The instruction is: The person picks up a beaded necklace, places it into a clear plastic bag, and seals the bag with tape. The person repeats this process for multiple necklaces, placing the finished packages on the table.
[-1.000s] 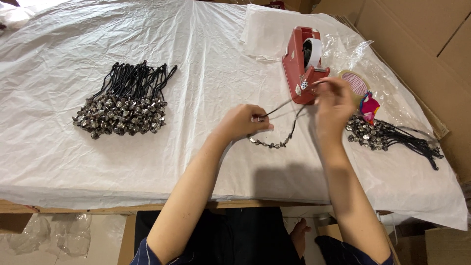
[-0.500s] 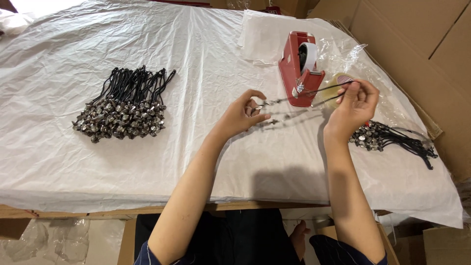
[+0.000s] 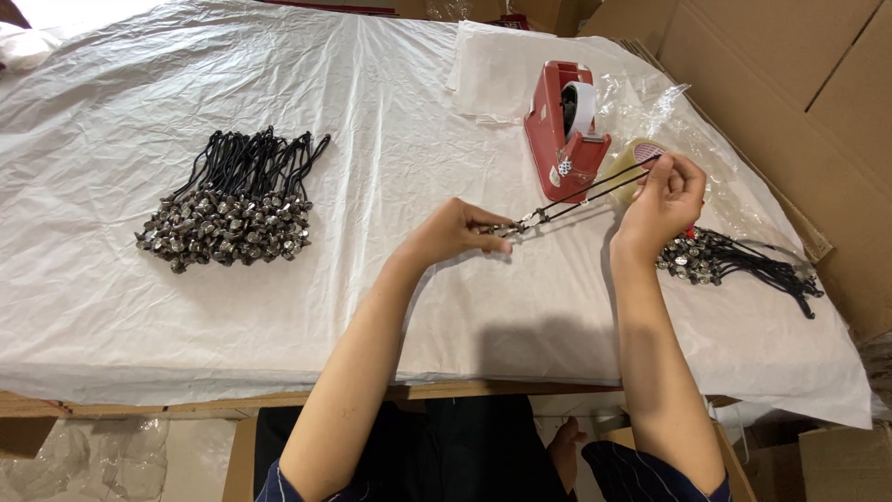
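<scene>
A person sits at a table covered with crinkled white plastic sheeting [image 3: 372, 112], seen from above, both bare forearms reaching forward. The left hand [image 3: 452, 232] is curled nearly closed, thumb and fingertips pinched on the small metal charms at one end of a black cord necklace [image 3: 581, 193]. The right hand [image 3: 662, 203] is raised a little higher and farther away, fingers bent and closed around the other end of the same cord. The doubled cord runs taut and slanting between the two hands, just above the sheeting, passing in front of a red desktop tape dispenser [image 3: 562, 130] that holds a white roll. Just behind the right hand lies a roll of clear tape [image 3: 637, 158], partly hidden by the fingers. To the right of the right wrist, a loose heap of similar necklaces [image 3: 729, 265] lies with black cords trailing toward the table edge. Well apart on the left side, a larger, neat bundle of necklaces [image 3: 230, 209] rests with cords fanned away from the person and silvery charms clustered nearest them. Folded white paper [image 3: 492, 65] sits beyond the dispenser. Brown cardboard boxes [image 3: 799, 84] stand along the right edge.
</scene>
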